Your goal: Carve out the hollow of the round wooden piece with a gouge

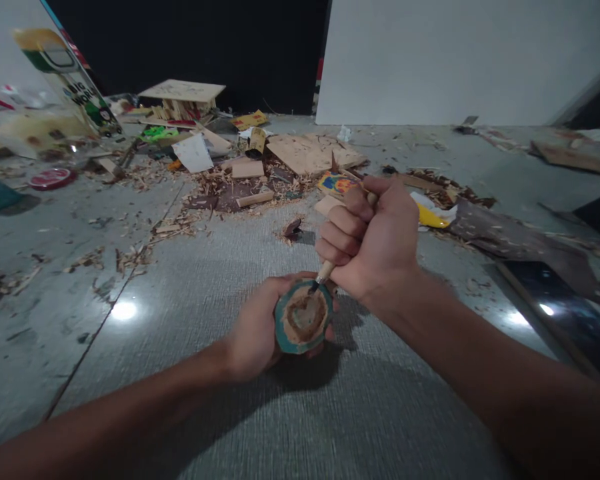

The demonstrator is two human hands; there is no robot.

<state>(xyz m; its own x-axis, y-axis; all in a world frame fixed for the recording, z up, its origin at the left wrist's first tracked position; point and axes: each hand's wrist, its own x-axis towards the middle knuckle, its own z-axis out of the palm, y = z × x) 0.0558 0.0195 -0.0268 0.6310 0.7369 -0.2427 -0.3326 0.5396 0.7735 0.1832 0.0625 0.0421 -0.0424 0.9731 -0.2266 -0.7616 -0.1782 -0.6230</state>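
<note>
My left hand (260, 320) is wrapped round the side and underside of a small round wooden piece (291, 339). Its rim is blue-green, and bare wood shows inside round a heart-shaped hollow. In a fist, my right hand (367, 233) grips the pale wooden handle of a carving chisel (325, 272). The dark metal tip meets the upper right part of the piece, close to the hollow's edge. Both hands are above the grey tiled floor, and the fingers under the piece are mostly hidden.
Wood shavings and scraps lie across the floor (205, 280) ahead. A flat wooden board (310, 152) rests among them. Right of my forearm lies a dark glossy slab (555, 300). A printed carton (73, 83) stands back left, near a stack of sticks under a panel (185, 90).
</note>
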